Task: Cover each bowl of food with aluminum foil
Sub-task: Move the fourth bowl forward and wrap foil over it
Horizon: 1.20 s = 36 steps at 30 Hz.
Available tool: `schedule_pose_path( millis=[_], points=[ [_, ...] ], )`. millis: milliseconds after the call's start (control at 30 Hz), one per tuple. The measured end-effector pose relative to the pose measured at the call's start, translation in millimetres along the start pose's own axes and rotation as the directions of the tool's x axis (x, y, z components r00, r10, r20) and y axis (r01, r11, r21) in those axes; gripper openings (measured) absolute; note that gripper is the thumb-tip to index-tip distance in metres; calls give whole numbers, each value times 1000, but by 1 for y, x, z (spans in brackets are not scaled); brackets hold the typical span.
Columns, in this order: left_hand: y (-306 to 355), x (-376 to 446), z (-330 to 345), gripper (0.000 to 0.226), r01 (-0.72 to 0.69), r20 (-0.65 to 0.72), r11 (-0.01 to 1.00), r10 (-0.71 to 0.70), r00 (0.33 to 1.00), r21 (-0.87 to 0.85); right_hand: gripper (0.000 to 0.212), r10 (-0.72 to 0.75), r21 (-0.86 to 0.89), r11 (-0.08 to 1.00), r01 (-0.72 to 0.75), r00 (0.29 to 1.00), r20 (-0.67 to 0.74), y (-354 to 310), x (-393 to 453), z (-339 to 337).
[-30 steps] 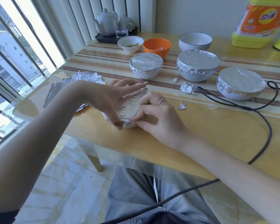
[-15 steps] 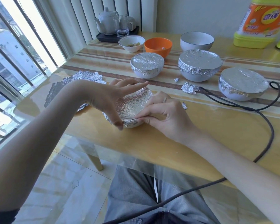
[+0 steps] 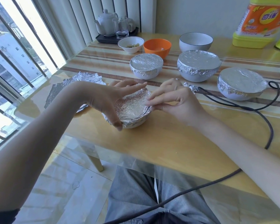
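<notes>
A small white bowl (image 3: 137,124) stands near the table's front edge, its top covered by crinkled foil (image 3: 132,105). My left hand (image 3: 107,101) cups the bowl's left side, thumb on the near rim, fingers over the far rim. My right hand (image 3: 173,101) pinches the foil at the bowl's right rim. Three foil-covered bowls stand behind: one in the middle (image 3: 146,66), one larger (image 3: 199,65), one at the right (image 3: 241,83). Uncovered at the back are a small white bowl with food (image 3: 131,44), an orange bowl (image 3: 157,46) and a white bowl (image 3: 195,42).
A loose foil sheet (image 3: 76,84) lies at the left near the window. Foil scraps (image 3: 191,87) lie beside a black cable (image 3: 249,109) that crosses the table's right side. A tea tray with a teapot (image 3: 106,21) stands at the back, a detergent bottle (image 3: 259,21) at the far right.
My right hand has moved from the bowl's near-right side up to its right rim, with the fingers spread wider. My left hand has stayed around the bowl.
</notes>
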<state>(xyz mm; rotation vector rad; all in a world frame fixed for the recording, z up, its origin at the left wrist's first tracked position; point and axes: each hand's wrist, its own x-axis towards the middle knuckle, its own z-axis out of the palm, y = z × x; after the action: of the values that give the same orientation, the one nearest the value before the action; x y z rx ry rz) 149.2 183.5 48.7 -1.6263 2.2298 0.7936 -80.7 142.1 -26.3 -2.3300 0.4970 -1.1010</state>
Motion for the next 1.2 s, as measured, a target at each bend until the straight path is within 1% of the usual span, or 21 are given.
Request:
schedule_pose_path(
  millis=[67, 100, 200, 267, 400, 467, 533, 567, 633, 667, 700, 733, 767, 800, 833, 867, 900, 967, 1067, 1133, 1200],
  points=[
    [-1, 0, 0, 139, 4, 4, 1000, -4, 1000, 0, 15, 19, 55, 998, -23, 998, 68, -1, 6, 0],
    [-1, 0, 1, 139, 8, 4, 1000, -8, 1000, 0, 13, 7, 49, 999, -12, 996, 88, -2, 8, -1],
    [-1, 1, 2, 138, 8, -1, 1000, -8, 1000, -2, 9, -120, -78, 988, 130, 985, 122, -1, 5, -2],
    [-1, 1, 1, 140, 2, 4, 1000, -2, 1000, -7, 10, -193, -160, 963, 215, 971, 144, 2, -3, -1],
    [0, 0, 1, 139, 15, 2, 1000, -15, 1000, 2, 15, -271, -262, 921, 287, 958, 98, 5, -7, 2],
    [1, 0, 0, 138, 21, 5, 1000, -21, 1000, -5, 18, -332, -325, 881, 344, 939, 94, 3, -5, -1],
    [0, -1, 1, 136, 3, -1, 1000, -3, 1000, -12, 23, -344, -379, 857, 349, 935, 85, 1, -9, -3],
    [-1, -2, 2, 136, -7, -14, 1000, 7, 1000, -20, 28, -301, -375, 877, 299, 952, 56, -2, -13, -3],
    [-3, -3, 3, 137, -27, -49, 999, 25, 998, -43, 40, -122, -279, 955, 95, 989, -81, -13, -19, 2],
    [-3, -4, 4, 138, -28, -63, 998, 25, 998, -53, 40, -13, -187, 982, -18, 986, -166, -21, -21, 5],
    [-2, -4, 5, 138, -22, -76, 998, 18, 997, -61, 38, 104, -71, 990, -124, 966, -235, -28, -22, 7],
    [-1, -5, 7, 137, -10, -89, 997, 3, 996, -75, 36, 238, 78, 971, -225, 931, -279, -35, -22, 9],
    [1, -5, 9, 136, 8, -104, 996, -18, 994, -91, 34, 391, 243, 914, -326, 870, -300, -42, -22, 11],
    [4, -5, 11, 135, 23, -124, 994, -37, 992, -106, 31, 544, 397, 817, -418, 787, -292, -48, -23, 15],
    [5, -5, 15, 135, 33, -147, 993, -49, 988, -112, 30, 664, 505, 712, -489, 702, -256, -52, -26, 21],
    [7, -6, 19, 135, 37, -171, 993, -55, 984, -109, 31, 738, 562, 626, -541, 643, -203, -56, -30, 29],
    [9, -6, 21, 137, 46, -188, 993, -65, 980, -106, 33, 775, 580, 570, -581, 616, -145, -61, -32, 37],
    [13, -9, 22, 144, 84, -184, 990, -104, 977, -112, 38, 806, 611, 496, -617, 589, -59, -70, -34, 53],
    [17, -16, 19, 148, 106, -157, 984, -128, 979, -141, 42, 857, 700, 401, -590, 512, -59, -80, -30, 63],
    [14, -23, 17, 148, 75, -182, 986, -102, 978, -149, 44, 889, 755, 326, -569, 457, -39, -85, -31, 63],
    [3, -28, 18, 147, 47, -225, 984, -85, 971, -170, 43, 907, 819, 235, -524, 421, 9, -89, -32, 63]
  ],
)
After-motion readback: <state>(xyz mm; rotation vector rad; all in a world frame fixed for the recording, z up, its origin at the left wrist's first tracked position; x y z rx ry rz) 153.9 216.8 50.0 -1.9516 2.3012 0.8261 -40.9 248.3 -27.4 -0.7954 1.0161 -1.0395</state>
